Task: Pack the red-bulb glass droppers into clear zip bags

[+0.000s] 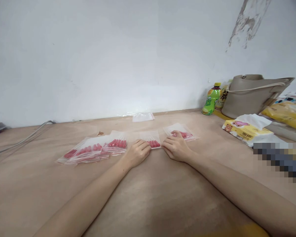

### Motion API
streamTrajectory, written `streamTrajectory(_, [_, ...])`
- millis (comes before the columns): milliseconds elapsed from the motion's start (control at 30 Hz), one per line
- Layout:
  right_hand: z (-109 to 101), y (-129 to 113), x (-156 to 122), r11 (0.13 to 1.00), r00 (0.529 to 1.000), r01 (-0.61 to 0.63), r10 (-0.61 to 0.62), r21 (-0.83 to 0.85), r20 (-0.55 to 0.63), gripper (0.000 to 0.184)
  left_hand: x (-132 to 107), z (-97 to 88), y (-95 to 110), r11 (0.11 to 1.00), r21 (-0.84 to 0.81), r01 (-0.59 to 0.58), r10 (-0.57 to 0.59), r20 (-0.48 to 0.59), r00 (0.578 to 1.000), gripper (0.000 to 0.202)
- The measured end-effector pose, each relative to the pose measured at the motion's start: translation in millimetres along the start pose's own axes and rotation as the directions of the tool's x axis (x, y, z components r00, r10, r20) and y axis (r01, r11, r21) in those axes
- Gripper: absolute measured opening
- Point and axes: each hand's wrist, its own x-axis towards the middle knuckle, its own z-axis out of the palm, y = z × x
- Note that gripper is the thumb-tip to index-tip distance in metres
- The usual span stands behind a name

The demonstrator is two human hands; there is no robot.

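Observation:
Both my arms reach forward over a brown table (pixel 148 197). Between my hands lies a small clear zip bag (pixel 151 138) with red pieces at its near end. My left hand (pixel 136 153) has its fingers curled and pinches the bag's near left edge. My right hand (pixel 176 146) is also curled, its fingertips at the bag's near right edge. The back of this hand partly covers another bag of red pieces (pixel 181 131) to the right. A row of several filled bags (pixel 96 149) lies overlapping to the left.
An empty clear bag (pixel 143 117) lies by the wall. At the right stand a green bottle (pixel 211 98), a beige handbag (pixel 254 93), a tissue pack (pixel 246 130) and yellow packets (pixel 286 113). A grey cable (pixel 22 140) runs along the left.

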Motion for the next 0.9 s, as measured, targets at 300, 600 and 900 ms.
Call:
streamTrajectory(300, [-4.2,-0.5,0.7,0.998,0.999,-0.033,0.034,0.046,-0.016,0.020,-27.1,-15.7,-11.3,0.996,0.052,0.066,-0.067,0.017,0.998,0.030])
streamTrajectory(600, [11.6,-7.8,8.0,0.991,1.000,0.027,-0.027,0.130,0.000,0.022,-28.8,-18.1,-10.0,0.984,0.049,0.171,-0.173,0.035,0.984,0.021])
streamTrajectory(900, [-21.1,48.4,-24.4,0.962,0.956,-0.269,0.272,0.046,-0.107,0.017,-43.4,-27.0,-12.7,0.778,0.303,0.551,-0.583,0.022,0.812,0.045])
